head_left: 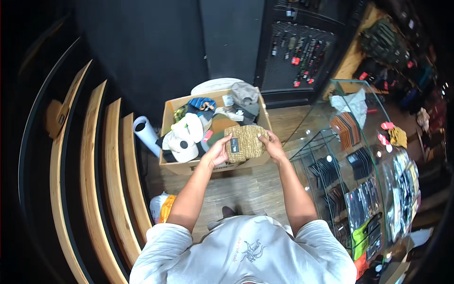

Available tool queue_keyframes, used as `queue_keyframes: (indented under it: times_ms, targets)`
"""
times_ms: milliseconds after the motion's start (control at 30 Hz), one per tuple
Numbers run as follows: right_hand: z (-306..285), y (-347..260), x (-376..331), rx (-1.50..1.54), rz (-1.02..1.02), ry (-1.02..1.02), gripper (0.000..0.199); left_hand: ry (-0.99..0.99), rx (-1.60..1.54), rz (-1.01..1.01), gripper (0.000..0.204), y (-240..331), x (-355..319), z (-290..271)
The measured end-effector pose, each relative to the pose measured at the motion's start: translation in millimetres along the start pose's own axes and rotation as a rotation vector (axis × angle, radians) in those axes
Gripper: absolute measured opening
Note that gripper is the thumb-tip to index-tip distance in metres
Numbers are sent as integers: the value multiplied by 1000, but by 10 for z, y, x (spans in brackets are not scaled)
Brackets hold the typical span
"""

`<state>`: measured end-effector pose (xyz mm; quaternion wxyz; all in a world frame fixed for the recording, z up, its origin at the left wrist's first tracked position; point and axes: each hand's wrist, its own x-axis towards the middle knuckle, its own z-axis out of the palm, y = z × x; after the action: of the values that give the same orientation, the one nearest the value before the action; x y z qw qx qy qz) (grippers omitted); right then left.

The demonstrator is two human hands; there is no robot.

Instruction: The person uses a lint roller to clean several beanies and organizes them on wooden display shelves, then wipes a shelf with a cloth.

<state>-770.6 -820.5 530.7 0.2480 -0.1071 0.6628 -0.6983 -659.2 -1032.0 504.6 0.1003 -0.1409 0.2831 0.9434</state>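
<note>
A mustard-and-tan knit beanie with a dark label on its folded cuff is stretched flat between my hands. My left hand grips the cuff edge beside the label. At the opposite end, my right hand pinches the beanie's crown side. Both hands are above the near edge of a cardboard box heaped with headwear. Inside it lie white caps, a grey cap, a blue patterned piece and a brown hat. The beanie hides part of the box's front right.
Wooden shelves rise on my left, with a brown cap on one. A white roll leans beside the box. Bags sit on the floor. To my right stands a glass display case with wallets and packaged goods.
</note>
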Motion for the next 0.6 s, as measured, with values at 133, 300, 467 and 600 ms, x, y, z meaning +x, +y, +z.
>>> queue_keyframes:
  times_ms: [133,300,467,600]
  targets:
    - [-695,242,-212,-177,-185,89,41,-98,34,-66,36,-341,233,484]
    - [-1492,80,-848,30,-134,166,40,-299,18,-207,49,-966,493,1175]
    - [-2278,45,-1451,-308,-149,588,54,-396,174,-305,50,-1798,723,1769]
    - [-2627,13,-2136,-545,-236,626,77,-468,58,-314,58,-2248,793,2253]
